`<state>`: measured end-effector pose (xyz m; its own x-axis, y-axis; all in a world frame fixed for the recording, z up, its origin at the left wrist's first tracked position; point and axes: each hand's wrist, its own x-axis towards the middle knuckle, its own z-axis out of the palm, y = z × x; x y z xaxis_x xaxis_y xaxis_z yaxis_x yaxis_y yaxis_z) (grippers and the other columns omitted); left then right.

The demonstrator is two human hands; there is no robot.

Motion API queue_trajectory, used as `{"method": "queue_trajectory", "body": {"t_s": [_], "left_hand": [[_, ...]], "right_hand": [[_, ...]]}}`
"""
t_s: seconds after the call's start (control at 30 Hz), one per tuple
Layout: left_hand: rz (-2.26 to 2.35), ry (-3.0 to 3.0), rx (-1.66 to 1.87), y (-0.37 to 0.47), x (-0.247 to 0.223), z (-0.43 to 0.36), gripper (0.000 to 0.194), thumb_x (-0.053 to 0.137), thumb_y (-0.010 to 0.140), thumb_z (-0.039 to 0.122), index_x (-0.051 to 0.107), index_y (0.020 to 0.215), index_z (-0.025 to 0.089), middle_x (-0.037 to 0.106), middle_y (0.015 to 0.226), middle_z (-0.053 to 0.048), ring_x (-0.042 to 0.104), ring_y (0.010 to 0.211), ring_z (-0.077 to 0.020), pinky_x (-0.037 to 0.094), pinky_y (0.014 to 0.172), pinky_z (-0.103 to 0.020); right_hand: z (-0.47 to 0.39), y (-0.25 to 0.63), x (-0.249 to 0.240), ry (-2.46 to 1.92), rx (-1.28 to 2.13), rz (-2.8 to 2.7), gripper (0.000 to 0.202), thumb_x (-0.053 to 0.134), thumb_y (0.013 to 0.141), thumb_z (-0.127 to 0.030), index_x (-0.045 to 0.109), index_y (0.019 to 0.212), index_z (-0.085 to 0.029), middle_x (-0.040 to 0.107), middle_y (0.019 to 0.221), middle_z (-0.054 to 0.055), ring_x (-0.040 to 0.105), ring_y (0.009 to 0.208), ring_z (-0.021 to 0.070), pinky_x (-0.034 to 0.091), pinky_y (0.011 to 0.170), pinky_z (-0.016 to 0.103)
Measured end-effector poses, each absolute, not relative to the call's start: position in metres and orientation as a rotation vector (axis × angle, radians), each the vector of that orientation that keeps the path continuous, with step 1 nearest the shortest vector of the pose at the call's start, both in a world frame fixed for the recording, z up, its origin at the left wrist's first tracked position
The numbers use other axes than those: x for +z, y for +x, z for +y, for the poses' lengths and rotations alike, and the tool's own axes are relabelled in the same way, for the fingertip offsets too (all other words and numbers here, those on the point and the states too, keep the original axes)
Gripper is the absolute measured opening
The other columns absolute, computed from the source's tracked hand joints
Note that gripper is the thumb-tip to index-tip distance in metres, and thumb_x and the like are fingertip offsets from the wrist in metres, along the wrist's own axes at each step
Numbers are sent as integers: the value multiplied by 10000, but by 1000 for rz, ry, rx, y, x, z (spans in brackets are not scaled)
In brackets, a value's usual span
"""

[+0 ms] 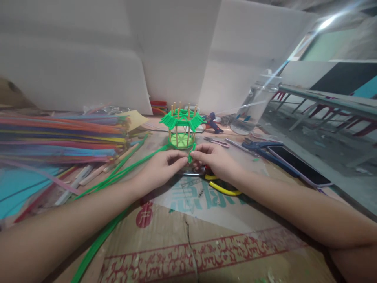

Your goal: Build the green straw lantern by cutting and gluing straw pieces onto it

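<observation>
A short green pipe cleaner piece (192,152) is pinched between the fingertips of the left hand (176,161) and the right hand (206,155), just in front of a green pavilion model (182,124) with wooden stick posts. Long green pipe cleaners (123,169) are laid to the left, near a multicolored pipe cleaner bundle (61,135). Yellow-handled scissors (225,188) are partly hidden by the right hand; farther right, blue-handled pliers (272,157) are placed beside a smartphone (299,165).
</observation>
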<state>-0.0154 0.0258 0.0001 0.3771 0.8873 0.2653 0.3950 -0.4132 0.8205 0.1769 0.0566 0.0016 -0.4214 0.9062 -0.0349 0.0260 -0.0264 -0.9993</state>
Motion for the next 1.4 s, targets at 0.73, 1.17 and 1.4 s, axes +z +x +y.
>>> {"method": "queue_trajectory", "body": {"t_s": [0.73,1.17,1.4], "left_hand": [[1106,2211,970,-17,-2,24,179,633,876,336,771,825,233,747,787,-8,642,760,-174,449,734,-277],[1111,2320,1039,-16,-4,24,244,567,922,363,741,839,214,728,801,-11,630,805,-183,420,786,-306],[1103,2231,999,-16,0,24,262,577,914,352,734,763,206,727,758,1,636,741,-159,428,732,-270]], "right_hand": [[46,170,3,-934,1676,-1452,354,810,672,-443,579,716,-178,608,541,-55,538,489,68,429,495,198],[45,171,2,-929,1541,-1490,338,782,707,-445,564,735,-188,580,558,-64,508,490,76,399,483,208],[43,171,3,-947,1588,-1525,258,754,723,-390,595,726,-188,605,562,-56,530,505,78,415,508,209]]}}
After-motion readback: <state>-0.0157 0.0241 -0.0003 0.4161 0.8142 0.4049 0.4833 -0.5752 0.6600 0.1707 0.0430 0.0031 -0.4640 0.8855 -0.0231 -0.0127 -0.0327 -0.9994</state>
